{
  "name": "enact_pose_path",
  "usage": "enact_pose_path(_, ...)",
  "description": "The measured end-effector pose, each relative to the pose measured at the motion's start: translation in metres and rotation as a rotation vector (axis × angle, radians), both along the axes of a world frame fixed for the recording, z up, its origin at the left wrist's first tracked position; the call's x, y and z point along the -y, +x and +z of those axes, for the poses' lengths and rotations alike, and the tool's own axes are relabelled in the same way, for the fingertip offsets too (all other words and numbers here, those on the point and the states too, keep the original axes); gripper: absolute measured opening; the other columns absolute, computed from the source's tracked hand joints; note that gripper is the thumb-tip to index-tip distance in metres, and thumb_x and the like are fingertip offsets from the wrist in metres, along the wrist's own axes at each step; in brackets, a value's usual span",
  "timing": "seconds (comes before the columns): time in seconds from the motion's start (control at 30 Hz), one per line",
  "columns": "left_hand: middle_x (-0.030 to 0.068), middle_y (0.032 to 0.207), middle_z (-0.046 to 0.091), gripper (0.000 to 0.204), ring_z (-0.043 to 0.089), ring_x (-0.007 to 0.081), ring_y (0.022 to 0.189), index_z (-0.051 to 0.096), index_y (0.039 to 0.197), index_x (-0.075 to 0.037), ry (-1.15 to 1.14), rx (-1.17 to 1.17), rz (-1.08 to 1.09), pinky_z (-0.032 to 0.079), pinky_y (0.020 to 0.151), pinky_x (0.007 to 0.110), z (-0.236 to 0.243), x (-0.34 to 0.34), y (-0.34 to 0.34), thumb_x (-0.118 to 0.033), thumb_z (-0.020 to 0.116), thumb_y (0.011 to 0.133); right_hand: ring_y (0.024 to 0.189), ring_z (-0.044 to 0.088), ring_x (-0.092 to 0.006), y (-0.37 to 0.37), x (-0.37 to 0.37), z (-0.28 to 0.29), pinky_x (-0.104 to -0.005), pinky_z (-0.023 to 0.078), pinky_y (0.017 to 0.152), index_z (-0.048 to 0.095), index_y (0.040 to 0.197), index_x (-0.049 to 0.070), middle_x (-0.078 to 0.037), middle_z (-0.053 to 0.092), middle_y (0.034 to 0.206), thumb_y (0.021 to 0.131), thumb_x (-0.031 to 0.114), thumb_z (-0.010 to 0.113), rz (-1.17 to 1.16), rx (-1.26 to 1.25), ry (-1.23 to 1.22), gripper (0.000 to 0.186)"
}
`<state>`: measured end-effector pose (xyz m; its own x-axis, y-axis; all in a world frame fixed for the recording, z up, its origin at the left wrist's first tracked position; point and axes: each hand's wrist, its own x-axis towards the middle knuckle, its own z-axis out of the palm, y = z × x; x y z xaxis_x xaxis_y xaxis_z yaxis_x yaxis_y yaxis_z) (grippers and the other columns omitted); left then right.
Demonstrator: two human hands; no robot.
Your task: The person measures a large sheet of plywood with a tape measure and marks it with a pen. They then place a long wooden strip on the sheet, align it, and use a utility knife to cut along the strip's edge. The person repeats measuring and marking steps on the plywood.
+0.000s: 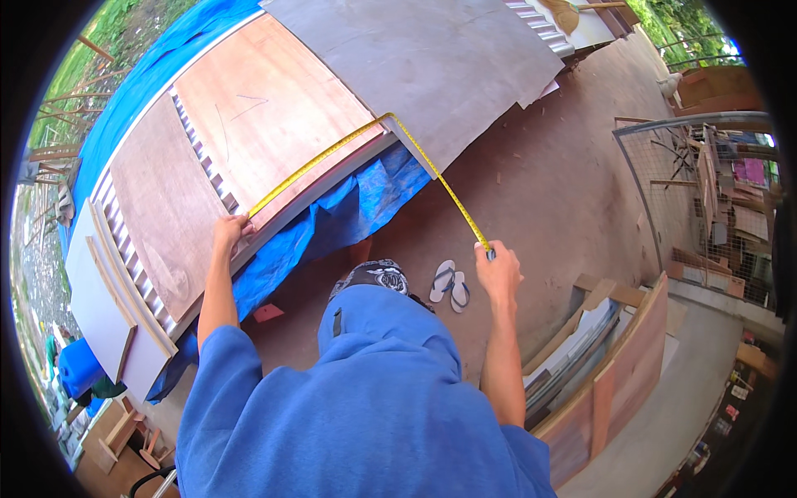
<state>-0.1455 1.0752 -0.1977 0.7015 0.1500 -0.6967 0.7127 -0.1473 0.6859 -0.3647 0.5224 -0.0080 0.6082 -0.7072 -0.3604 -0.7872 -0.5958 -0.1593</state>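
My left hand (236, 231) pinches the free end of a yellow tape measure blade (320, 158) at the near left corner of a light plywood sheet (266, 100). The blade runs along the sheet's near edge to its right corner. There it bends sharply over a grey sheet (415, 66) and slants down toward me. My right hand (500, 267) is wrapped round the tape measure's case (491, 255), held out over the floor. Most of the case is hidden by my fingers.
Left of the plywood lie a browner board (170, 207) and a white panel (100, 282) on corrugated metal. A blue tarp (332, 207) hangs below the stack's near edge. Flip-flops (451, 286) lie on the floor (556, 191). A wooden crate (614, 373) stands right; a mesh gate (689, 199) beyond.
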Motion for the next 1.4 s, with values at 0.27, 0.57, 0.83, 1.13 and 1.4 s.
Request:
enact_pose_path(0.27,0.0182,0.097,0.072,0.029,0.075,0.0221,0.073,0.067,0.107,0.013,-0.045,-0.023,0.090,0.063,0.064,0.025,0.014,0.004,-0.004,-0.016,0.070,0.102,0.113,0.065,-0.0383,-0.001,-0.002,-0.001,-0.0645,0.044,0.099,0.072,0.118,0.017,-0.015,0.070,0.113,0.097,0.053,0.063,-0.002,-0.026,-0.019,0.043)
enact_pose_path(0.57,0.0223,0.107,0.071,0.032,0.076,0.0274,0.081,0.063,0.116,0.013,-0.121,-0.022,0.123,0.064,0.069,0.030,0.018,-0.003,-0.009,-0.014,0.069,0.100,0.116,0.065,-0.0384,-0.001,-0.006,0.003,-0.0639,0.044,0.100,0.072,0.120,0.018,-0.016,0.070,0.115,0.097,0.055,0.062,0.005,-0.028,-0.004,0.045)
enact_pose_path(0.83,0.0219,0.102,0.072,0.031,0.075,0.0260,0.082,0.063,0.112,0.017,-0.133,0.008,0.146,0.064,0.070,0.030,0.016,0.003,-0.005,-0.010,0.070,0.099,0.118,0.064,-0.0393,0.001,-0.004,0.004,-0.0645,0.043,0.101,0.071,0.122,0.018,-0.017,0.070,0.119,0.096,0.055,0.062,-0.020,-0.041,-0.004,0.046)
enact_pose_path(1.13,0.0218,0.099,0.072,0.032,0.074,0.0259,0.081,0.065,0.110,0.018,-0.116,0.014,0.086,0.064,0.071,0.029,0.005,-0.002,-0.001,-0.011,0.073,0.098,0.118,0.064,-0.0406,0.002,-0.004,0.001,-0.0644,0.044,0.099,0.071,0.122,0.016,-0.018,0.070,0.118,0.096,0.055,0.062,-0.023,-0.025,-0.009,0.048)
enact_pose_path(1.4,0.0216,0.100,0.072,0.033,0.074,0.0250,0.081,0.066,0.109,0.018,-0.125,0.027,0.071,0.063,0.070,0.027,0.009,0.000,-0.004,-0.013,0.073,0.098,0.117,0.064,-0.0411,0.001,-0.004,-0.005,-0.0642,0.045,0.098,0.072,0.122,0.016,-0.018,0.070,0.118,0.096,0.055,0.063,-0.019,-0.008,-0.014,0.048)
